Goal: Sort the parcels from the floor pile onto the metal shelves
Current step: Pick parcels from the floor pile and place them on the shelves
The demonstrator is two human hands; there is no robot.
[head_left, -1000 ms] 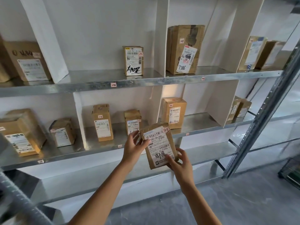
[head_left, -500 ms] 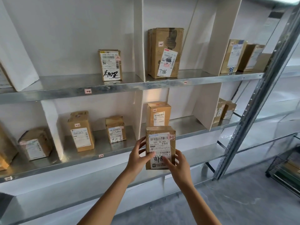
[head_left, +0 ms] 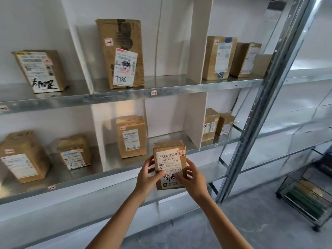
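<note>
A small brown cardboard parcel [head_left: 169, 159] with a white label and a red-marked sticker is held upright in front of the middle metal shelf [head_left: 115, 169]. My left hand [head_left: 146, 175] grips its left side, thumb across the label. My right hand [head_left: 193, 177] grips its right side, fingers on the lower label. The parcel hovers at the front edge of a bay that holds one taped box [head_left: 132, 136] between two white dividers.
The upper shelf [head_left: 161, 89] carries a tall box marked 7786 [head_left: 122, 53] and other parcels. More boxes stand in the bays left and right. A grey steel upright [head_left: 258, 112] rises at the right. A wire cart [head_left: 305, 193] stands on the floor at lower right.
The view has swung left-to-right along the shelves. The parcel, tilted a second ago, now stands upright and sits further right, in front of the bay between the dividers. Both hands kept their hold.
</note>
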